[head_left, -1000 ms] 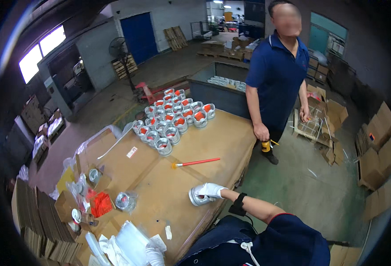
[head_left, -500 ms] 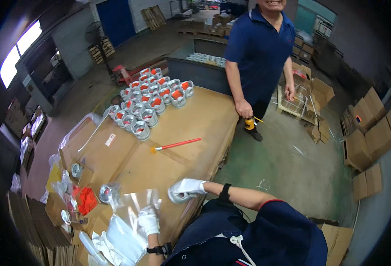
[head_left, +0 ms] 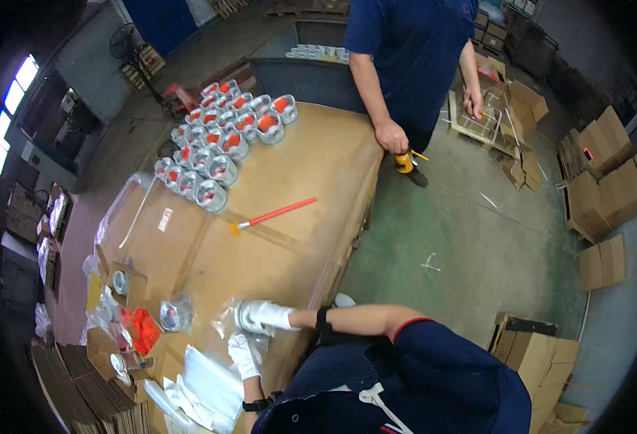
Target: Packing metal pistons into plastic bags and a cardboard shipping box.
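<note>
My right hand (head_left: 271,316), in a white glove, grips a silver round metal fitting (head_left: 244,315) near the table's front edge. Just below it my left hand (head_left: 244,356), gloved too, is closed on a clear plastic bag (head_left: 223,319). The bag's film lies against the fitting's left side; whether the fitting is inside its mouth I cannot tell. Left of my hands a bagged metal fitting (head_left: 176,313) stands on the table. A stack of flat clear bags (head_left: 206,390) lies beside my left wrist.
Several silver fittings, many with red inside, stand grouped (head_left: 221,141) at the table's far left. A red-handled brush (head_left: 279,213) lies mid-table. At left are a small carton (head_left: 127,283) and red bags (head_left: 142,331). Across the table's right corner, a person holds a yellow container (head_left: 404,163).
My right hand has brought the fitting left, up to my left hand and the bag. The bag has shifted and now lies by the fitting. The view has tilted down.
</note>
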`<control>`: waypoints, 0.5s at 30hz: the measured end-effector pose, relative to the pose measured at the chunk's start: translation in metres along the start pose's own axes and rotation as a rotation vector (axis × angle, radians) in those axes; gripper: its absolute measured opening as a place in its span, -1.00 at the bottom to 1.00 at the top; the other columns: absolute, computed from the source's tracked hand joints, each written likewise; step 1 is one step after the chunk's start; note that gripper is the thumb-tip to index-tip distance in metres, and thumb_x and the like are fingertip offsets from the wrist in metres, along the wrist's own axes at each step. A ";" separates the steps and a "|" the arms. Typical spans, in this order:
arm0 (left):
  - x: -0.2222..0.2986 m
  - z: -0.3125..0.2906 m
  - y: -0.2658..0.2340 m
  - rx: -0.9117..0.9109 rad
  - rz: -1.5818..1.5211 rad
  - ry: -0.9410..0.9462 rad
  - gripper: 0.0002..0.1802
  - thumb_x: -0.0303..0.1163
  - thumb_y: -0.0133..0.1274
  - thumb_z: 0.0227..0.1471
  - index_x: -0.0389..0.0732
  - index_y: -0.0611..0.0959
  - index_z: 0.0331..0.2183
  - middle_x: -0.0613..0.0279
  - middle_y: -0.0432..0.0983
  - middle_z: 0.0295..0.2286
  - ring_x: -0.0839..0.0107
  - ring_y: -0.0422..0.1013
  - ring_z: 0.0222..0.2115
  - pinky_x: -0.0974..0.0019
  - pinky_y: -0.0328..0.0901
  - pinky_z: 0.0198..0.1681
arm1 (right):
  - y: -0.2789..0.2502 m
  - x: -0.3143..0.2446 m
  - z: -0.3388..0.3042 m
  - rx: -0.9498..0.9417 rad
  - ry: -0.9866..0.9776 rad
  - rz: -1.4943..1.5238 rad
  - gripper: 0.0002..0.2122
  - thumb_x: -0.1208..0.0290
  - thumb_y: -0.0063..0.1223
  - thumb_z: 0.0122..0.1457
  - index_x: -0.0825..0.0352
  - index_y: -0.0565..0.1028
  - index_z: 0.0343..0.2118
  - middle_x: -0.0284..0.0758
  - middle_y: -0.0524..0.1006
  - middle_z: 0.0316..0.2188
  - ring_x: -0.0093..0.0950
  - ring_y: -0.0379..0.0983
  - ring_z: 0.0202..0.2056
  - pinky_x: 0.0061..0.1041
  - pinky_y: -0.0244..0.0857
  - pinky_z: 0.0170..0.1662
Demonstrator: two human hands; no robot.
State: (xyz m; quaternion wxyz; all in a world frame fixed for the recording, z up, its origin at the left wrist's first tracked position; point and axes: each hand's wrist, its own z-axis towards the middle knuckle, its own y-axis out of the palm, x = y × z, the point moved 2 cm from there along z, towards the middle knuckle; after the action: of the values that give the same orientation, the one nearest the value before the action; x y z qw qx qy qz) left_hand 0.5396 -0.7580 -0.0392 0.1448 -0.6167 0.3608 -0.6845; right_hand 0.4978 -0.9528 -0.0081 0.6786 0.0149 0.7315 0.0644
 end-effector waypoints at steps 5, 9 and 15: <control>0.135 0.010 0.003 0.273 -0.004 0.370 -0.71 -0.40 -0.08 0.05 -0.34 0.52 -0.20 -0.10 0.45 -0.21 0.04 0.39 -0.20 0.18 0.30 -0.13 | 0.010 -0.016 -0.001 0.136 -0.323 -0.912 -0.77 0.26 -0.12 0.12 0.28 0.50 -0.30 -0.11 0.52 -0.28 -0.18 0.48 -0.38 -0.28 0.37 -0.23; 0.130 -0.026 0.009 0.050 0.771 0.622 -0.79 -0.30 0.03 0.01 -0.21 0.53 -0.32 0.02 0.46 -0.38 0.11 0.41 -0.36 0.12 0.28 -0.33 | -0.013 0.023 0.060 0.132 -0.118 -0.483 -0.69 0.12 -0.09 0.15 0.25 0.53 -0.27 -0.16 0.56 -0.31 -0.29 0.48 -0.37 -0.42 0.32 -0.23; 0.157 -0.062 -0.045 -0.114 0.308 0.676 -0.79 -0.36 0.10 -0.12 -0.13 0.54 -0.34 0.21 0.53 -0.41 0.19 0.45 -0.46 0.10 0.30 -0.30 | -0.031 -0.048 0.031 0.297 -0.013 -0.891 -0.71 0.15 -0.06 0.13 0.28 0.55 -0.38 -0.16 0.53 -0.50 -0.25 0.48 -0.49 -0.32 0.34 -0.40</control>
State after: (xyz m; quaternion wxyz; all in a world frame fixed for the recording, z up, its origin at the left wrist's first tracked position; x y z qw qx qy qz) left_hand 0.4610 -0.8078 0.1083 0.0839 -0.3014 0.5144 -0.7984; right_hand 0.5344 -0.9863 0.0341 0.6354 -0.2030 0.6636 -0.3387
